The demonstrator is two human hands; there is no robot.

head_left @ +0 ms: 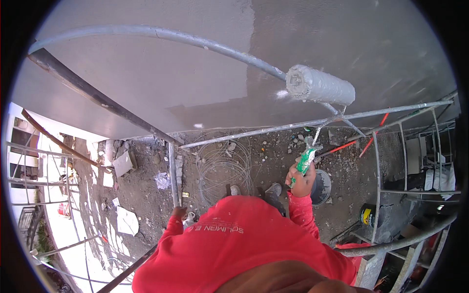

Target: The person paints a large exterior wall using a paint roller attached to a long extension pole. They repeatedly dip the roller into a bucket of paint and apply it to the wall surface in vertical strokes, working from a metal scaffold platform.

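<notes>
Right hand (301, 179) is clenched around the green handle of the roller (320, 85), whose sleeve sits at 1 o'clock, pressed on the grey wall (161, 78). Left hand (179, 213), at 7 o'clock, appears to grip the scaffold post (172, 171), though its fingers are too small to confirm. A bucket (321, 188) sits on the ground just right of the right hand.

A small round dark bucket with a yellow-and-green label band (367, 215) is standing on the rubble-strewn ground at lower right, beside the scaffold upright. No other packages, signs or screens are showing clearly anywhere in view.
</notes>
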